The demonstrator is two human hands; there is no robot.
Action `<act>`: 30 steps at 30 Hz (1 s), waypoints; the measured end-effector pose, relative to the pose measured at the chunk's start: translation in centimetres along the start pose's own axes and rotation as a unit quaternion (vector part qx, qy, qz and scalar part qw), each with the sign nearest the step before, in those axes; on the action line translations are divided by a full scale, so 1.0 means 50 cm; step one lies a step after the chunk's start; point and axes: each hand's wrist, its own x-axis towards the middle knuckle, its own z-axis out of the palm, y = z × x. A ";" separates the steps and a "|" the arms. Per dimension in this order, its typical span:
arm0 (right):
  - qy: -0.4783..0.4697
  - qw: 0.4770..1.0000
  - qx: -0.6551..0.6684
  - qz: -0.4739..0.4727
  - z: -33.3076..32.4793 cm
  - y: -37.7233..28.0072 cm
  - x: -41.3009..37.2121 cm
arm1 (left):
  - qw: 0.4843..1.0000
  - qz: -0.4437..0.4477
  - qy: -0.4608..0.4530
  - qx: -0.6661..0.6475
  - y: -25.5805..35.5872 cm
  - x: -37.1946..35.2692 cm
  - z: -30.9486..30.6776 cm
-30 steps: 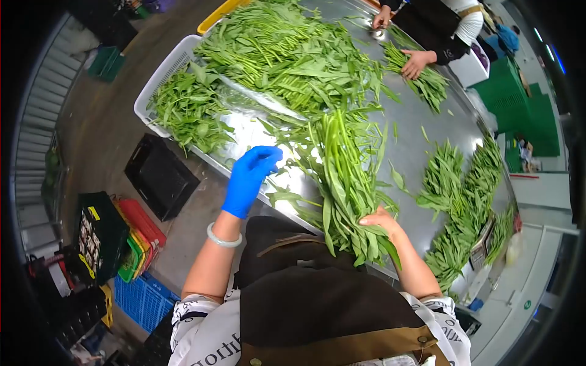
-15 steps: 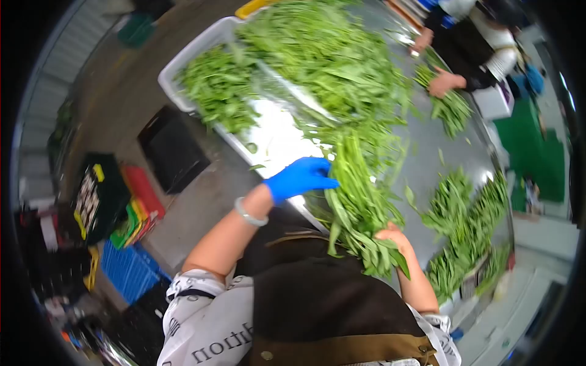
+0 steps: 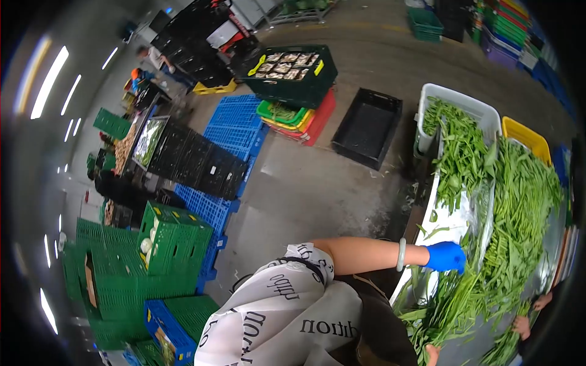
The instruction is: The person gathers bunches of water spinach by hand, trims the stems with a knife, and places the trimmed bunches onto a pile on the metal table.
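My left hand point(image 3: 445, 256), in a blue glove, is curled with its fingertips hidden against the long-stemmed leafy greens point(image 3: 448, 311) at the table's near side. Only a small part of my right hand point(image 3: 432, 355), bare, shows at the bottom edge, against the lower end of this bunch. Most of its fingers are out of view. Beyond my left hand, more cut greens point(image 3: 519, 219) lie heaped along the metal table. Others fill and spill from a white tub point(image 3: 488, 113) at the table's far end.
Another person's hand point(image 3: 522, 326) touches greens at the lower right. A yellow crate point(image 3: 528, 137) stands beside the tub. On the floor are a black crate point(image 3: 368, 128), stacked crates with a dark green one point(image 3: 299, 91) on top, a blue pallet point(image 3: 235, 128) and green crates point(image 3: 180, 241).
The view has swung left, showing more floor and crates, and my right hand has mostly left the picture. My left hand's outstretched fingers have curled in against the greens.
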 end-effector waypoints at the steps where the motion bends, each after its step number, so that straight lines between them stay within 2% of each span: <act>1: -0.004 1.000 -0.010 -0.008 -0.001 -0.002 0.003 | 0.982 -0.159 0.030 -0.100 0.061 0.006 -0.060; 2: -0.008 1.000 -0.021 -0.016 -0.005 -0.005 0.004 | 0.986 -0.041 0.144 -0.076 -0.056 0.037 -0.039; 3: -0.011 0.999 -0.028 -0.026 -0.010 -0.007 0.006 | 0.973 -0.166 0.138 -0.084 -0.017 0.040 -0.093; 4: -0.015 0.999 -0.036 -0.035 -0.015 -0.009 0.008 | 0.961 -0.247 0.108 -0.059 0.023 0.037 -0.134; 5: -0.018 0.998 -0.041 -0.046 -0.018 -0.011 0.008 | 0.973 -0.188 0.087 0.097 0.029 0.026 -0.134; 6: -0.021 0.997 -0.042 -0.055 -0.023 -0.011 0.007 | 0.958 -0.124 0.061 0.251 0.035 0.017 -0.129; 8: -0.028 0.996 -0.043 -0.076 -0.034 -0.005 0.008 | 0.962 -0.132 0.027 0.239 0.080 0.009 -0.084; 9: -0.029 0.995 -0.042 -0.088 -0.042 0.003 0.009 | 0.977 -0.195 -0.014 0.084 0.104 0.004 -0.058; 10: -0.029 0.994 -0.042 -0.101 -0.048 0.011 0.010 | 0.977 -0.203 -0.020 -0.070 0.102 0.005 -0.018; 12: -0.029 0.991 -0.046 -0.125 -0.064 0.036 0.014 | 0.938 -0.250 -0.004 -0.239 0.108 -0.007 0.048; 14: -0.026 0.988 -0.050 -0.142 -0.072 0.056 0.010 | 0.910 -0.249 0.026 -0.329 0.090 -0.001 0.054; 15: -0.020 0.989 -0.044 -0.141 -0.076 0.060 0.003 | 0.909 -0.277 0.068 -0.304 0.085 0.003 0.060; 16: -0.014 0.990 -0.038 -0.138 -0.075 0.066 -0.004 | 0.897 -0.258 0.048 -0.355 0.077 0.003 0.058; 18: -0.013 0.995 -0.004 -0.099 -0.042 -0.003 -0.043 | 0.894 -0.276 0.143 -0.323 0.068 0.012 0.053; 20: -0.004 0.997 0.014 -0.069 -0.024 -0.032 -0.065 | 0.855 -0.236 0.189 -0.421 0.006 0.040 0.014; 21: 0.008 0.998 0.012 -0.056 -0.026 -0.033 -0.074 | 0.855 -0.182 0.214 -0.436 0.000 0.044 -0.014; 22: 0.020 0.999 0.009 -0.043 -0.030 -0.028 -0.080 | 0.843 -0.212 0.209 -0.449 -0.006 0.053 -0.042; 24: 0.044 0.996 0.040 -0.064 -0.048 -0.003 -0.079 | 0.899 -0.191 0.138 -0.369 -0.009 0.035 -0.045; 27: 0.094 0.989 0.086 -0.074 -0.046 -0.006 -0.057 | 0.900 -0.287 0.000 -0.328 0.039 -0.010 0.003; 28: 0.090 0.993 0.018 -0.070 -0.039 -0.013 -0.045 | 0.901 -0.305 -0.049 -0.306 0.047 -0.027 0.033; 30: 0.075 0.987 -0.122 -0.068 -0.017 -0.027 -0.026 | 0.831 -0.357 -0.037 -0.425 0.058 -0.062 0.096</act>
